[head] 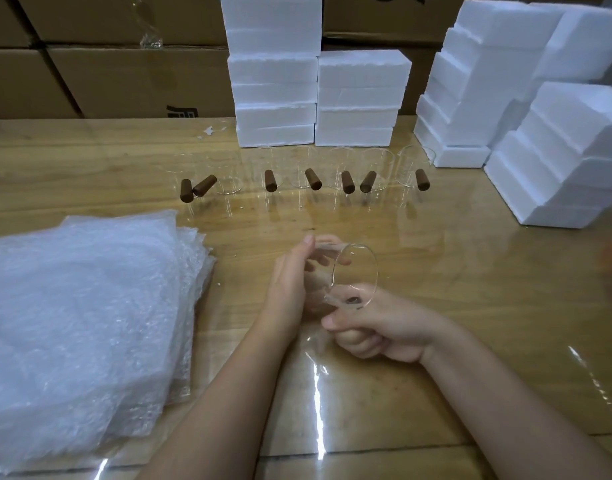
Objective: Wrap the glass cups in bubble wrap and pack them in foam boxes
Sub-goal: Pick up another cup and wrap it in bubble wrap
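I hold one clear glass cup [355, 268] on its side over the middle of the table, its round mouth facing right. My left hand [294, 282] wraps around the cup's body from the left. My right hand [374, 327] grips the cup's handle from below; the handle is hidden in the fist. A thick pile of bubble wrap sheets [79, 323] lies at the left. Several more glass cups with brown wooden handles [313, 179] stand in a row further back. White foam boxes [275, 74] are stacked behind them.
More foam boxes [561, 161] are piled at the right, reaching toward the table's right edge. Cardboard cartons [124, 77] line the back. The wooden table [471, 271] is covered with glossy clear film.
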### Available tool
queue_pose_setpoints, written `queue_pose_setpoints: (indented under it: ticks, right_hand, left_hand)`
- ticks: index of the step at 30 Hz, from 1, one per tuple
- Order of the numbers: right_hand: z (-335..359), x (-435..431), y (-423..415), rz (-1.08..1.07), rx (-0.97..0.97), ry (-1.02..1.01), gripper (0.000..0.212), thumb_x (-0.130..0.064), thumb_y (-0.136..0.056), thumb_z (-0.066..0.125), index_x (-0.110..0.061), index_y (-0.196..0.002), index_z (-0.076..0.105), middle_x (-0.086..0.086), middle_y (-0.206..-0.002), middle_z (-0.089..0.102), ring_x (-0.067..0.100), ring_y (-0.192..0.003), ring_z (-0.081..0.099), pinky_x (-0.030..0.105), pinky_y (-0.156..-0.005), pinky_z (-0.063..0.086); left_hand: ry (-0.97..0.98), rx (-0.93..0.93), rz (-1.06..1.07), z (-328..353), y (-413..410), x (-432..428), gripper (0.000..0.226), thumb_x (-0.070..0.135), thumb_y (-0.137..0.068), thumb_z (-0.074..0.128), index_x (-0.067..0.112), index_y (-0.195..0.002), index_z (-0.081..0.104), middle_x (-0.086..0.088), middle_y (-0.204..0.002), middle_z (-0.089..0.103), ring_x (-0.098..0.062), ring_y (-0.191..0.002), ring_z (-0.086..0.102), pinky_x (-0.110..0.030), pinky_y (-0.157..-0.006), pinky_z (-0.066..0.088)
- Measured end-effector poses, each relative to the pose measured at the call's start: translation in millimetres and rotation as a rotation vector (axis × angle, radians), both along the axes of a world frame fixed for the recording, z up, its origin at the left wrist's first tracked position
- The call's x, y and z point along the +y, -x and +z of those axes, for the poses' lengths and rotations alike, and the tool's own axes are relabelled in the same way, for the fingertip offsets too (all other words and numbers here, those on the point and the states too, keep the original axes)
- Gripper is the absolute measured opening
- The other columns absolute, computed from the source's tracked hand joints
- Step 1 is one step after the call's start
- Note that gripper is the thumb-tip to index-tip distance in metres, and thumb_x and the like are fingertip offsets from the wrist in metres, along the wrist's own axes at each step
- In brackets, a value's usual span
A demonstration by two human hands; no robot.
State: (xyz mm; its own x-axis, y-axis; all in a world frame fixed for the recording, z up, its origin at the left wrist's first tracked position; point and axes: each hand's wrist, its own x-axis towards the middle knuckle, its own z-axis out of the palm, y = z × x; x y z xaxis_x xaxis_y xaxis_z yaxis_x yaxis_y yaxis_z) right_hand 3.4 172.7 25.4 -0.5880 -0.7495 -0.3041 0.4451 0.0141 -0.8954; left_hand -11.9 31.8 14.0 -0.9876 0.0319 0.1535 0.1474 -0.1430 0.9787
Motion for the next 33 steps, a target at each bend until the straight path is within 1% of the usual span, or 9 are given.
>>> queue_pose_setpoints:
  ticks: [4,6,11,14,19,22,26,29,33]
  right_hand:
    - [3,7,4,0.065,-0.057,0.024,0.011,-0.009,-0.088,0.050,-0.012,-0.098,0.052,-0.012,-0.041,0.026,-0.001,-0.033,0.020,0.010,-0.033,0.011]
    - [-1,3,6,-0.017,0.005,-0.034,0.020,-0.007,-0.095,0.049,-0.017,-0.085,0.063,-0.011,-0.042,0.026,0.000,-0.033,0.020,0.010,-0.033,0.013]
    - [-13,-11,8,-0.362,0.435,-0.345,0.016,-0.013,-0.094,0.055,0.000,-0.100,0.062,-0.013,-0.046,0.044,0.004,-0.039,0.035,0.019,-0.039,0.030]
    - [-15,-8,12,-0.529,0.744,-0.585,0.009,-0.016,-0.091,0.056,-0.015,-0.097,0.064,-0.006,-0.081,0.068,0.015,-0.077,0.064,0.035,-0.072,0.050]
    - [-22,-1,15,-0.780,1.090,-0.900,0.006,-0.026,-0.089,0.057,-0.024,-0.095,0.057,-0.003,-0.077,0.068,0.026,-0.069,0.061,0.033,-0.055,0.041]
    - [-27,2,19,-0.813,0.995,-0.883,0.005,-0.027,-0.090,0.057,-0.026,-0.093,0.060,-0.009,-0.076,0.065,0.022,-0.070,0.061,0.032,-0.058,0.044]
    - [-28,8,28,-0.837,0.808,-0.776,0.004,-0.025,-0.088,0.060,-0.027,-0.086,0.064,-0.017,-0.073,0.062,0.007,-0.072,0.058,0.019,-0.060,0.041]
    - [-24,15,33,-0.937,0.665,-0.666,0.006,-0.023,-0.086,0.061,-0.027,-0.085,0.066,-0.020,-0.069,0.060,0.001,-0.068,0.054,0.015,-0.056,0.037]
    - [-20,24,35,-0.979,0.673,-0.674,0.013,-0.025,-0.088,0.058,-0.029,-0.100,0.057,-0.016,-0.089,0.062,0.001,-0.072,0.056,0.016,-0.055,0.037]
  left_hand:
    - [-0.006,-0.073,-0.079,1,-3,3,0.045,0.051,-0.085,0.040,0.016,-0.090,0.069,0.006,-0.074,0.068,0.000,-0.063,0.053,-0.012,-0.056,0.044]
    - [-0.060,-0.093,0.032,1,-3,8,0.043,0.040,-0.095,0.035,0.014,-0.087,0.067,0.004,-0.069,0.065,0.002,-0.058,0.052,-0.013,-0.052,0.043]
    - [0.041,0.059,0.249,-7,-4,11,0.044,0.041,-0.089,0.025,0.022,-0.090,0.065,0.013,-0.073,0.064,0.003,-0.064,0.048,-0.016,-0.060,0.042]
    - [0.056,0.128,0.243,-10,-7,13,0.042,0.048,-0.090,0.026,0.026,-0.099,0.060,0.009,-0.084,0.058,0.007,-0.068,0.052,-0.019,-0.063,0.048]
    - [0.317,0.171,0.311,-16,-7,14,0.045,0.058,-0.089,0.016,0.037,-0.093,0.056,0.007,-0.091,0.062,-0.002,-0.080,0.052,-0.031,-0.077,0.043]
    - [0.476,0.110,0.285,-16,-7,12,0.059,0.058,-0.090,0.014,0.023,-0.091,0.062,0.004,-0.090,0.067,-0.016,-0.091,0.061,-0.041,-0.083,0.047]
    - [0.698,0.130,0.327,-5,-11,4,0.045,0.037,-0.098,0.028,0.014,-0.097,0.066,0.000,-0.100,0.068,-0.022,-0.100,0.057,-0.029,-0.081,0.039]
    - [0.863,0.201,0.465,22,-14,-16,0.024,0.025,-0.095,0.048,0.016,-0.109,0.066,0.003,-0.104,0.066,-0.017,-0.103,0.053,-0.024,-0.075,0.034]
    - [1.067,0.311,0.802,69,-26,-57,0.017,0.021,-0.087,0.058,0.011,-0.096,0.069,-0.011,-0.099,0.065,-0.033,-0.097,0.050,-0.035,-0.071,0.036]
